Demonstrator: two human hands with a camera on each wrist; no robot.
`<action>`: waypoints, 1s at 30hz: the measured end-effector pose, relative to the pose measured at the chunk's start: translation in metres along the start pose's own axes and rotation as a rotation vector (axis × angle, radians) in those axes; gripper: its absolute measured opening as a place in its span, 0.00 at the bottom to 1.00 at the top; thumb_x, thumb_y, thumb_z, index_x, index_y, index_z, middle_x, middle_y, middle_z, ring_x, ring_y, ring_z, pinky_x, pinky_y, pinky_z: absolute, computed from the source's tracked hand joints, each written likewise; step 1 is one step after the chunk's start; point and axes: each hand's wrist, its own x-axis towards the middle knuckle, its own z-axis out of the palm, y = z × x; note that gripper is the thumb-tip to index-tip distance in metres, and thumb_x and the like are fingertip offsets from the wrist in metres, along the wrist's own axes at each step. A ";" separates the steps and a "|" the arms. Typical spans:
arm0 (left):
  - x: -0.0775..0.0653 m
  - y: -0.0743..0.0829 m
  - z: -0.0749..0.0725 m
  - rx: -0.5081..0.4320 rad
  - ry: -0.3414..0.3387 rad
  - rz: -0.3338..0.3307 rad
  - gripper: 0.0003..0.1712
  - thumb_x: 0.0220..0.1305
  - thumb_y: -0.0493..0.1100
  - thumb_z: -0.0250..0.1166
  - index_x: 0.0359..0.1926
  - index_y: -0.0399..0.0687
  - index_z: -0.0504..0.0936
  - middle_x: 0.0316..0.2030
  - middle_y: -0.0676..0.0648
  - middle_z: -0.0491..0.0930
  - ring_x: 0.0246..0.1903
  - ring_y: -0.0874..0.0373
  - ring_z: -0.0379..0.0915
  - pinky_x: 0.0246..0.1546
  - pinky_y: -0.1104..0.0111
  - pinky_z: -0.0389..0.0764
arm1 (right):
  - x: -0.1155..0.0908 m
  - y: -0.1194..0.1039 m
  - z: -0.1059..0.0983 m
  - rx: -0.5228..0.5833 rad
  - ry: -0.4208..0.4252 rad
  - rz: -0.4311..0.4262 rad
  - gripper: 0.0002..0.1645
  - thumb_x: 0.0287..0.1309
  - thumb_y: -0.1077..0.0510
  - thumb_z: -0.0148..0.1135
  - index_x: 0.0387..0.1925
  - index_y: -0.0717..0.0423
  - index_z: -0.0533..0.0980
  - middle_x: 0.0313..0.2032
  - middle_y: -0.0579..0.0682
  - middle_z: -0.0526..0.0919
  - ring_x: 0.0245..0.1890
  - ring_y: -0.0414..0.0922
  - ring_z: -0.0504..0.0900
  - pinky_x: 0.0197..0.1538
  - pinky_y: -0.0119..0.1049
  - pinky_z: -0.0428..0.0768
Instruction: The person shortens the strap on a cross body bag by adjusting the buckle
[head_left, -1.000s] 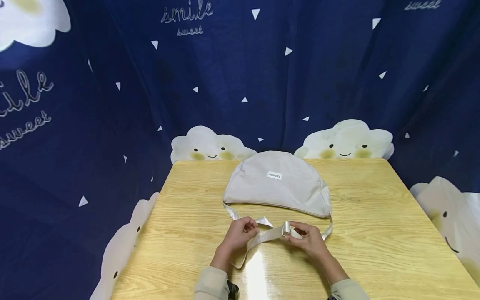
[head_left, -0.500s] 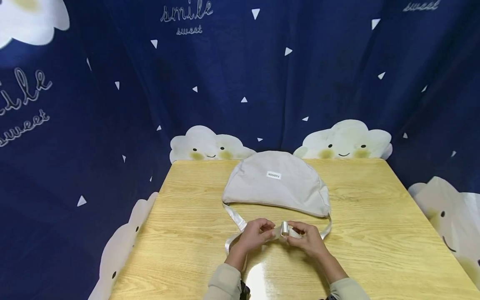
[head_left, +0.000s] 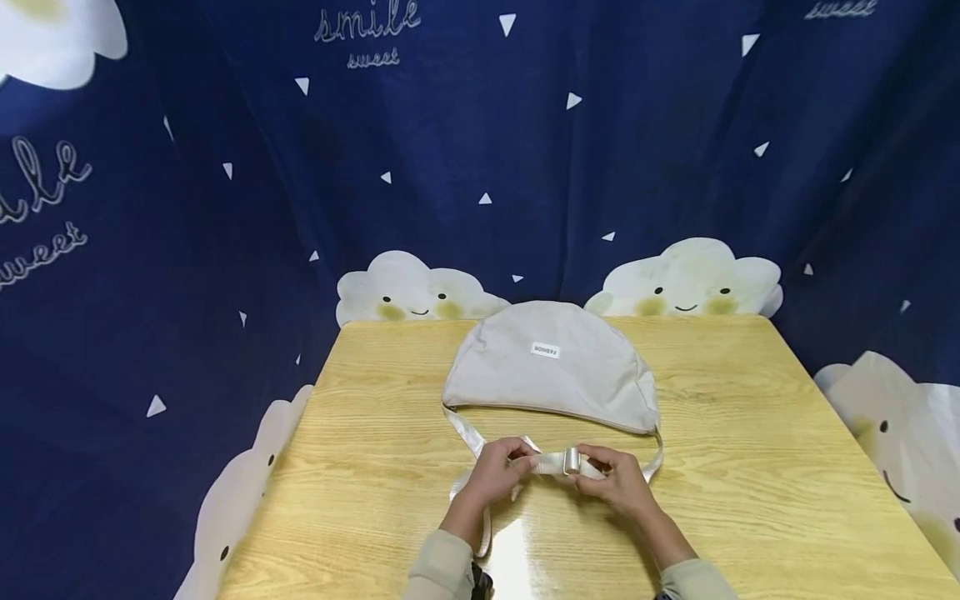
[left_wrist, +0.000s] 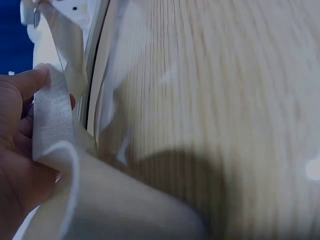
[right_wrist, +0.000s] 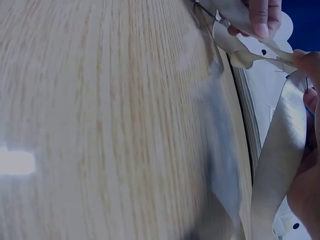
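An off-white fabric bag (head_left: 551,375) with a small "FASHION" label lies on the wooden table. Its pale webbing strap (head_left: 550,463) stretches between both hands in front of it. My left hand (head_left: 497,477) pinches the strap between thumb and fingers; in the left wrist view the strap (left_wrist: 52,110) runs under the thumb and folds into a loose loop below. At the metal slide buckle (head_left: 572,461), my right hand (head_left: 617,481) pinches strap and buckle edge. The right wrist view shows the strap (right_wrist: 282,150) hanging down from that hand, with much of the buckle hidden.
The light wooden table (head_left: 750,467) spreads around the bag. A slack strap loop hangs toward the front edge beside the left wrist. Behind and at the sides is a dark blue curtain (head_left: 435,150) with white cloud prints (head_left: 686,279).
My left hand moved right along the strap toward the buckle, then drew slightly back left, leaving a short taut length between. The right hand stays nearly in place at the buckle.
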 end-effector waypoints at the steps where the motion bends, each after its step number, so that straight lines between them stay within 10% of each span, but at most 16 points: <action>1: -0.001 0.000 -0.002 0.000 0.001 -0.010 0.04 0.62 0.41 0.63 0.32 0.48 0.82 0.27 0.58 0.78 0.30 0.66 0.73 0.31 0.71 0.76 | 0.000 0.001 0.000 0.007 0.004 0.006 0.23 0.35 0.73 0.72 0.40 0.72 0.79 0.30 0.58 0.82 0.27 0.47 0.78 0.27 0.31 0.77; 20: -0.003 -0.003 -0.021 0.048 0.060 -0.077 0.03 0.60 0.39 0.64 0.29 0.48 0.81 0.25 0.58 0.77 0.28 0.65 0.71 0.34 0.69 0.74 | 0.000 0.047 0.005 0.031 -0.031 0.087 0.23 0.39 0.62 0.76 0.42 0.60 0.81 0.38 0.53 0.83 0.31 0.40 0.76 0.31 0.31 0.78; 30: -0.007 -0.001 -0.013 0.017 0.017 -0.145 0.05 0.57 0.31 0.62 0.33 0.43 0.83 0.24 0.56 0.76 0.24 0.65 0.70 0.26 0.72 0.75 | -0.004 0.054 -0.006 -0.254 -0.149 0.018 0.27 0.42 0.50 0.75 0.45 0.57 0.81 0.39 0.50 0.83 0.33 0.37 0.77 0.34 0.33 0.77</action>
